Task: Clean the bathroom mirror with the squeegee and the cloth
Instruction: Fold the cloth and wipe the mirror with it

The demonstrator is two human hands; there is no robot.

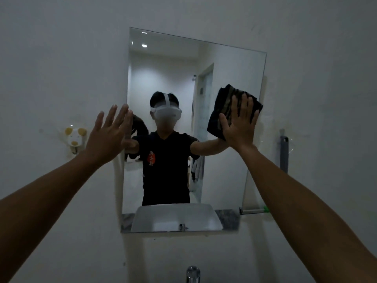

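Mirror (183,78) hanging on the wall in the middle of the frame, a bit tilted. Right hand (239,123) at the right of the frame, flat with fingers spread wide, pressing a dark cloth (222,103) onto the glass near the mirror's right edge. Cloth bunched up, poking out above and to the left of the hand. Left hand (109,133) at the left of the frame, stretched out and grasping nothing, fingers straight, fingertips right at the mirror's left edge. Cannot tell if touching the glass or only close to it.

On the wall to the right of the mirror, a grey stick-shaped thing (284,154) hanging; hard to say if the squeegee. Lower down by the mirror's bottom right corner, a thin bar with a green end (255,211). On the wall at the left of the frame, a small white holder with yellow spots (75,137). Shiny tap (193,274) at the bottom middle of the frame. In the glass, a person in a black shirt with a white headset, both arms out, and a white sink below.
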